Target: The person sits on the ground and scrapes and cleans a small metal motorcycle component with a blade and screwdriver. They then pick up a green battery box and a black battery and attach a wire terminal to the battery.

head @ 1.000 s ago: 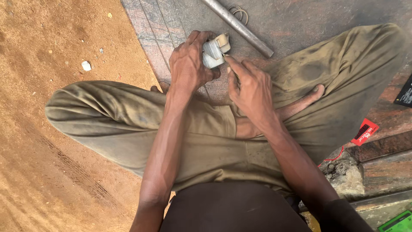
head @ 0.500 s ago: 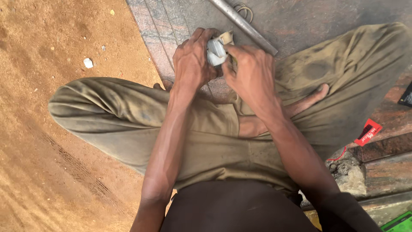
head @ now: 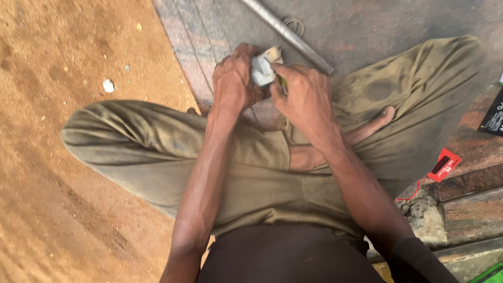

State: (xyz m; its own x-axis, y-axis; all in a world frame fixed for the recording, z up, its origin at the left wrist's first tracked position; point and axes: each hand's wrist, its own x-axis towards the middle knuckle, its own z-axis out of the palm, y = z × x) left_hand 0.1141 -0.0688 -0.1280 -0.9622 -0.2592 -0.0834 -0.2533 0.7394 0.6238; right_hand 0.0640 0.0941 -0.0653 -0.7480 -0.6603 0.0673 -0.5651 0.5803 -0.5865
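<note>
A metal rod [head: 287, 34] is lying slantwise on the stone slab [head: 367, 26], just beyond both hands, with a wire loop [head: 294, 24] beside it, blocking a straight reach forward. The crossed legs [head: 157, 152] are closing in the room below the hands. Bare dirt [head: 63, 63] is lying open to the left, holding only a small white stone [head: 108, 85]. Stone blocks [head: 461, 209] and a red tag [head: 443, 164] are crowding the right.
</note>
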